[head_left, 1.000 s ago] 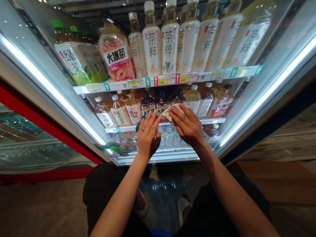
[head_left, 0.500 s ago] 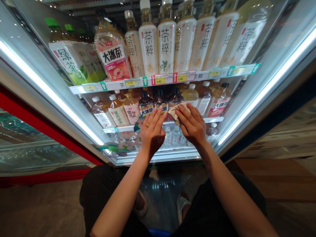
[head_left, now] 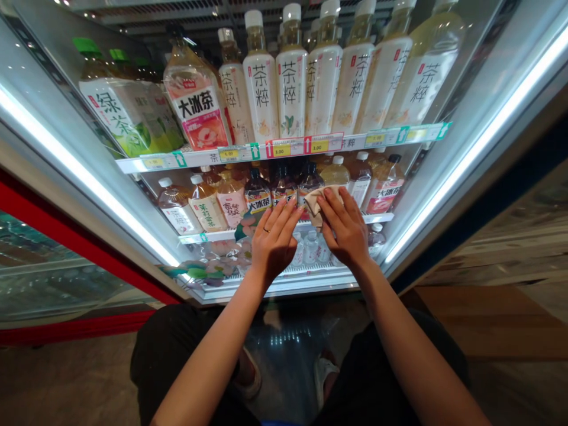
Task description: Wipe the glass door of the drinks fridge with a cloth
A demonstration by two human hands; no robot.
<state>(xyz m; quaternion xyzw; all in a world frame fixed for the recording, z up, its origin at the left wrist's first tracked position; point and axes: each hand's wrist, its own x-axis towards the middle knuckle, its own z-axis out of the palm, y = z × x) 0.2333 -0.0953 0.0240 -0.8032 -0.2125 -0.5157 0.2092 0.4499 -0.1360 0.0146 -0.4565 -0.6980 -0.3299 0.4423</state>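
Observation:
My right hand [head_left: 344, 228] presses a beige cloth [head_left: 314, 204] under its extended fingers. The cloth is crumpled and sticks out past the fingertips on the left. Beside it my left hand [head_left: 275, 236] lies flat with fingers stretched out, a ring on one of them, and nothing in it. Both palms face the see-through cooler door [head_left: 275, 284]; its surface shows mainly by the leaf and flower decals [head_left: 208, 271] left of my left hand. Behind my hands stand dark-capped tea bottles [head_left: 258, 192], partly covered by my fingers.
Upper-shelf bottles [head_left: 290, 77] stand behind a price strip [head_left: 279, 149]. A lit strip [head_left: 89, 171] runs along the cooler's left side. Another cooler with a red frame [head_left: 89, 236] stands left; a cardboard box [head_left: 492, 322] lies at the right. My knees flank the door's bottom.
The view has tilted and shifted slightly, so the shelves sit lower and a little left. My hands keep nearly the same place together, and the cloth stays under my right hand.

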